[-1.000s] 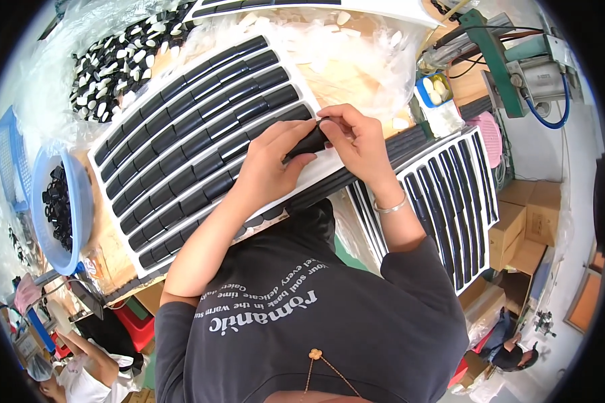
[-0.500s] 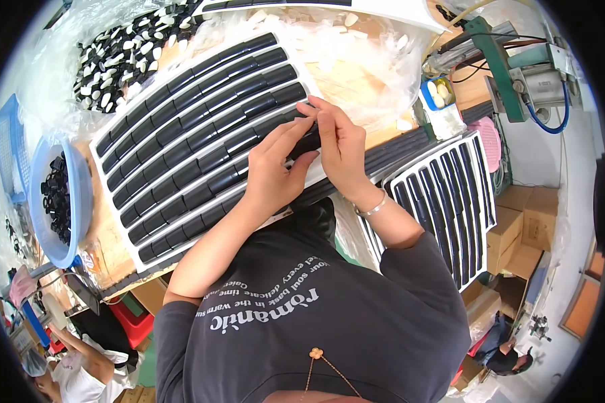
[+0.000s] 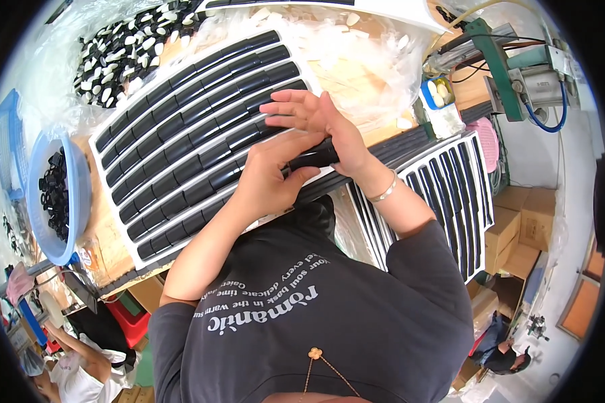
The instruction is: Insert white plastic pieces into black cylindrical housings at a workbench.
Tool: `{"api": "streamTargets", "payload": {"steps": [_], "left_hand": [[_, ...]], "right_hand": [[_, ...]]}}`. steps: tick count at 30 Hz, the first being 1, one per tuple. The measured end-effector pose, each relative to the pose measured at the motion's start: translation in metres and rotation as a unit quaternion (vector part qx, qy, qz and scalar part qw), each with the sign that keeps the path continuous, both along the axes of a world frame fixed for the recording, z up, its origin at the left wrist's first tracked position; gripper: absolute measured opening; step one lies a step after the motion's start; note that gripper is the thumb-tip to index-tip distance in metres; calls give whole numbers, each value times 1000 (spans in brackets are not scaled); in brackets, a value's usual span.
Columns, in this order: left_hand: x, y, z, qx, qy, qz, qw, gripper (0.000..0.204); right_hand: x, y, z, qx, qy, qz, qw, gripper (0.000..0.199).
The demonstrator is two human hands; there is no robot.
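A white sheet [image 3: 124, 232] lies on the workbench, carrying several rows of glossy black curved pieces [image 3: 181, 161]. Over its right end, my left hand [image 3: 265, 178] is closed round a glossy black rounded piece [image 3: 314, 158], with the thumb below it and fingers above. My right hand [image 3: 336, 131] has its fingers stretched out to the left above the rows. Its palm is against or very near the right end of the rounded piece; exact contact is hidden.
A heap of loose black and white pieces [image 3: 117, 57] lies at the back left. The blue basin [image 3: 80, 201] of black parts stands left. More sheets of black strips [image 3: 443, 201] are at right, below a green-framed machine [image 3: 494, 70]. Co-workers [image 3: 80, 376] are at the lower left and lower right.
My right hand's fingers have gone from bent together to stretched out leftward, its wrist shifting slightly right and down. My left hand stays nearly in place, and the rounded black piece shows more.
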State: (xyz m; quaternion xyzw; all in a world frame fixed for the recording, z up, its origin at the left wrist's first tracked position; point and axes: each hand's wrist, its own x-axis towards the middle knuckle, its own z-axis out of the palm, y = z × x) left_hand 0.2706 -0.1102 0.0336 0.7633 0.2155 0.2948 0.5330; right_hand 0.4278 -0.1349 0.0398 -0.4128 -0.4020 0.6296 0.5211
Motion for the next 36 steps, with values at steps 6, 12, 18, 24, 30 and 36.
{"api": "streamTargets", "payload": {"steps": [6,12,18,24,30,36], "left_hand": [[1,-9,-6,5,-28,31,999,48],[-5,-7,-21,77,-43,24,996,47],[-1,10,-17,-15,53,71,996,52],[-13,30,-32,226,66,124,964,41],[-6,14,-45,293,161,50,941,29],[6,27,-64,259,233,67,935,18]], "right_hand": [[-3,-8,-10,72,-38,-21,996,71],[-12,-17,-33,66,-3,-48,997,69],[15,-9,-31,97,-213,-57,971,33],[66,-21,-47,31,-293,-244,924,18],[51,-27,-53,-33,-358,-156,920,26],[51,-26,-53,93,-547,-187,810,27]]}}
